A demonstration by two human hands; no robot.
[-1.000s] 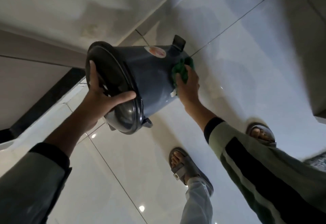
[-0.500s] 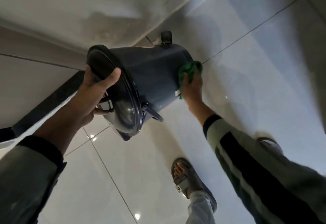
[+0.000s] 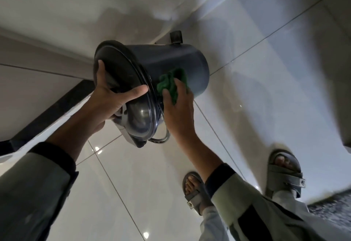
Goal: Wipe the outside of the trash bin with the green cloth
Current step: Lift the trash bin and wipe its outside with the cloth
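The trash bin (image 3: 171, 64) is up in the air, off the floor (image 3: 266, 88), tipped on its side. Its long way runs from the lid end, close to the person, to the flat bottom end, which points away toward the wall (image 3: 76, 3). The left hand (image 3: 112, 98) is at the lid end. Its grip is clenched on the lid rim, with the thumb lying across the front and the fingers wrapped around the edge, and it holds the whole bin up. The right hand (image 3: 178, 105) is on the near side of the bin, just behind the lid rim. Its grip presses the green cloth (image 3: 171, 84) flat against the bin wall, with the thumb and fingers spread over the bunched cloth. So the cloth sits near the lid end, and most of the bare side lies farther away, toward the bottom. I think the next rub needs to slide along the bin's long way, away from the person. The far side of the bin is hidden, so it may need turning.
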